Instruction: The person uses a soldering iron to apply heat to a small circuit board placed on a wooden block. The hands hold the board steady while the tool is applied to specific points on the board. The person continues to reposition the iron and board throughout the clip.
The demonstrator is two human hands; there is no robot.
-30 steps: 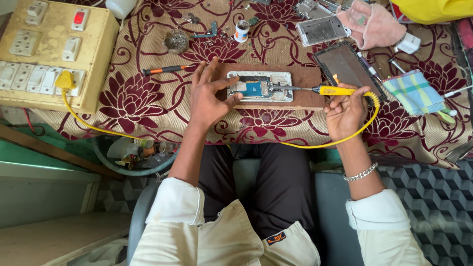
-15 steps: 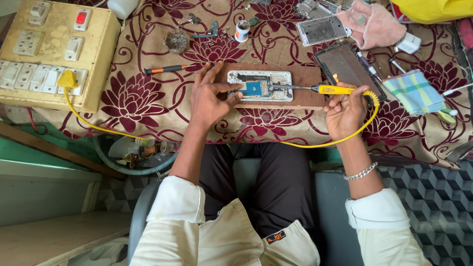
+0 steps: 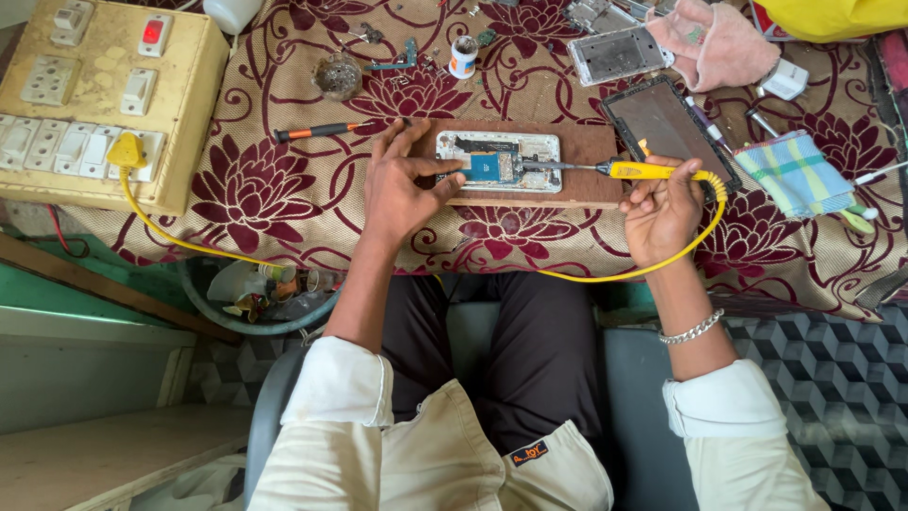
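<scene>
left hand (image 3: 402, 189) fingers spread on opened phone (image 3: 498, 161) | right hand (image 3: 662, 213) fingers grasping soldering iron (image 3: 643, 170) | screwdriver (image 3: 326, 130) beside

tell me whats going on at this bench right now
A person seated at a cloth-covered table works on an opened phone lying on a wooden board. The left hand steadies the phone with its fingertips on the inner parts. The right hand holds a yellow-handled soldering iron, its tip on the phone's board. Its yellow cord runs to a switchboard box on the left.
</scene>
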